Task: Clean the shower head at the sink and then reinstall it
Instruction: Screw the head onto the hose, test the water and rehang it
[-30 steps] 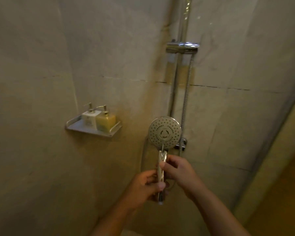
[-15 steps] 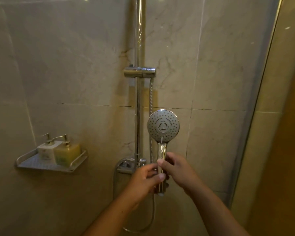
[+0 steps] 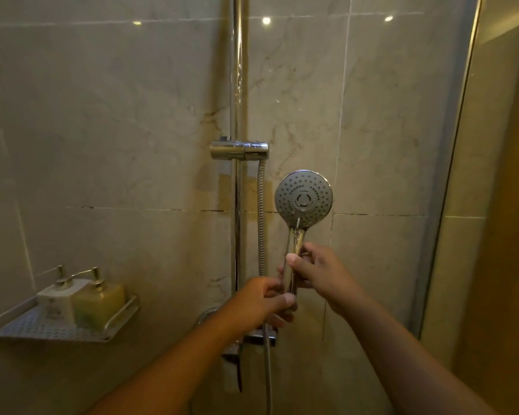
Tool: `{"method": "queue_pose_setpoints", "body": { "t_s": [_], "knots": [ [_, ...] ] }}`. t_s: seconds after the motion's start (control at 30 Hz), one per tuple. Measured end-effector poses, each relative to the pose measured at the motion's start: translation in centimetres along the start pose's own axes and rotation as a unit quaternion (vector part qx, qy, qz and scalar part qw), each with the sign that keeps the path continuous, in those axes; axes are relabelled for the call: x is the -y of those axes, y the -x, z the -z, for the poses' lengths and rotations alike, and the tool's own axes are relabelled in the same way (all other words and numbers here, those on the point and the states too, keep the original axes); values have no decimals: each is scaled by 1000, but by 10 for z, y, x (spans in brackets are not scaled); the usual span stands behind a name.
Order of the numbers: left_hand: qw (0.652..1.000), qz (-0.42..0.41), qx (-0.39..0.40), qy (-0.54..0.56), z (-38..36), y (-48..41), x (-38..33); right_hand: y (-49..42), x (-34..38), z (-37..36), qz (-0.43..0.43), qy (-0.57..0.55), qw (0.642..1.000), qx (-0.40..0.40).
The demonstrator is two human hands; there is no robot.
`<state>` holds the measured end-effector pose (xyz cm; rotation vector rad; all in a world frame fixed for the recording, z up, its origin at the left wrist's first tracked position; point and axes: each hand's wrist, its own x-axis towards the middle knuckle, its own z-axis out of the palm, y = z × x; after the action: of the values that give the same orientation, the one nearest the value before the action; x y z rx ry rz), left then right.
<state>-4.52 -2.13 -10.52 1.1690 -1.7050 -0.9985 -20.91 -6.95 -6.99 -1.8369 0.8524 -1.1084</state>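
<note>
The chrome shower head (image 3: pixel 303 199) stands upright in front of the tiled wall, its round grey spray face turned toward me. My right hand (image 3: pixel 319 272) grips the upper part of its handle. My left hand (image 3: pixel 265 301) grips the lower end of the handle. The chrome holder bracket (image 3: pixel 238 150) sits on the vertical rail (image 3: pixel 238 85), above and left of the head. A ribbed metal hose (image 3: pixel 262 217) hangs down from the bracket's right end and runs behind my left hand.
A metal wall shelf (image 3: pixel 63 326) at lower left carries a white pump bottle (image 3: pixel 61 298) and a yellow pump bottle (image 3: pixel 101 301). The mixer valve (image 3: pixel 253 336) lies below my hands. A glass door edge (image 3: pixel 450 187) runs down the right side.
My view has swung right and up, so the rail and bracket now sit mid-frame. Both hands keep their grip on the handle, with the head raised slightly toward the bracket.
</note>
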Motion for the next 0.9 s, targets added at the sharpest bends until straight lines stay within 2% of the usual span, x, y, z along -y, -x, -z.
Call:
{"method": "queue_pose_setpoints", "body": {
  "t_s": [0.17,0.27,0.37,0.43,0.67,0.8,0.9],
  "knots": [
    [993,-36,8,-116,22,-16,-18,-12,14,9,-8,-13,1000,-15],
    [980,-83,-111,-140,45,-37,-36,-20,21,23,-15,-23,999,-37],
    [941,-135,-269,-155,67,-59,-56,-25,25,35,-26,-16,998,-53],
    [932,-147,-303,-132,73,-73,-67,-28,26,40,-29,-6,998,-61],
    [952,-89,-291,-27,67,-104,-82,-29,32,44,-32,5,997,-70],
    [959,-72,-244,123,63,-110,-67,-28,32,44,-33,6,997,-71],
    [952,-86,-200,215,67,-113,-60,-28,32,44,-39,2,997,-73]
  ]
}}
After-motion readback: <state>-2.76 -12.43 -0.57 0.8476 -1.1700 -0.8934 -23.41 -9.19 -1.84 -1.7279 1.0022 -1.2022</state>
